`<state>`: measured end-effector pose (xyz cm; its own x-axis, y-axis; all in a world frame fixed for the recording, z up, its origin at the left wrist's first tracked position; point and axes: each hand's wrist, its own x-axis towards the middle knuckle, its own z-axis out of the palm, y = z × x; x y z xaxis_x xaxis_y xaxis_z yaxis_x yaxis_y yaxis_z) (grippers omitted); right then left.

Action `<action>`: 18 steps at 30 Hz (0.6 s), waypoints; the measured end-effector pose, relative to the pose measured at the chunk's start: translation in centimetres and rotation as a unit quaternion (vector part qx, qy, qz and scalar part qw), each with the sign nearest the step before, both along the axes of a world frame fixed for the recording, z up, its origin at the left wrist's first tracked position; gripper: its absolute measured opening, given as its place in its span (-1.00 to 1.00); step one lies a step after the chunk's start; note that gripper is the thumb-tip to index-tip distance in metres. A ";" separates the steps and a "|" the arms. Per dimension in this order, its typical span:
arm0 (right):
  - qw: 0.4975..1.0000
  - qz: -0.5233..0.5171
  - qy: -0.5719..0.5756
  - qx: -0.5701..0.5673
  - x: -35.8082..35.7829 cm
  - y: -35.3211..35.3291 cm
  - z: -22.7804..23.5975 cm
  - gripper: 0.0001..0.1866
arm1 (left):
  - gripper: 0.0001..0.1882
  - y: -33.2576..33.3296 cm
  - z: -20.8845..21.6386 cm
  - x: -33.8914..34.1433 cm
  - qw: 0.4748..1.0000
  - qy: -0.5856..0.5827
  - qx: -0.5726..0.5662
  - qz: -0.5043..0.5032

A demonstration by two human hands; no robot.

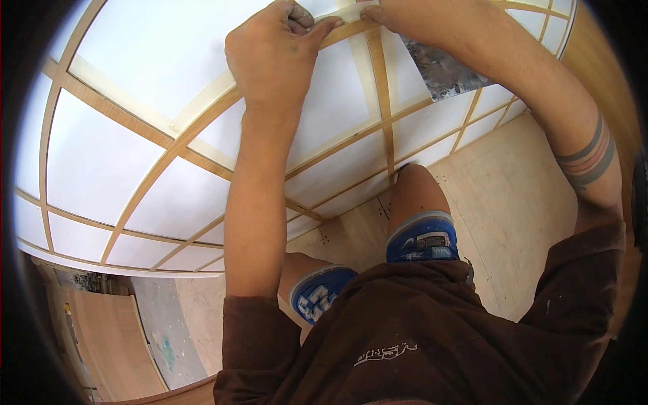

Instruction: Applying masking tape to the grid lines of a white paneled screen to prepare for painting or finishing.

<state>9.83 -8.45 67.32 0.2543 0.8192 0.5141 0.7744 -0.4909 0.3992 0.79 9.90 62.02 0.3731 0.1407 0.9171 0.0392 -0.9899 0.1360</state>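
Observation:
A large panel of white squares (94,155) framed by a lattice of wooden strips (388,115) stands before me. Strips of pale masking tape (202,101) run beside some of the wood. At the top of the view my left hand (277,54) is closed, its fingers pinching a length of tape against a wooden strip. My right hand (422,23) has its thumb on the same tape, a short way to the right; its other fingers are partly cut off by the frame edge. Under my right forearm is a dark, paint-smeared sheet (449,71).
Pale plywood flooring (493,202) spreads below the panel, with my knees close to its lower edge. A wooden board (115,337) lies at the lower left beside a grey, paint-spotted surface (169,324). A brown wooden surface (601,67) rises at the right.

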 end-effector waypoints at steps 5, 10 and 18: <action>1.000 -0.009 0.013 -0.004 -0.2 0.2 0.4 -0.72 | -0.58 -1.0 0.9 0.4 0.998 0.048 -0.020 0.042; 1.000 -0.007 0.028 0.004 0.8 1.2 0.4 -0.72 | -0.72 -3.0 2.8 0.9 0.990 0.121 -0.022 0.068; 0.999 -0.021 0.043 0.017 0.2 0.9 0.3 -0.70 | -0.54 -0.1 2.2 -2.2 0.988 0.103 -0.015 0.111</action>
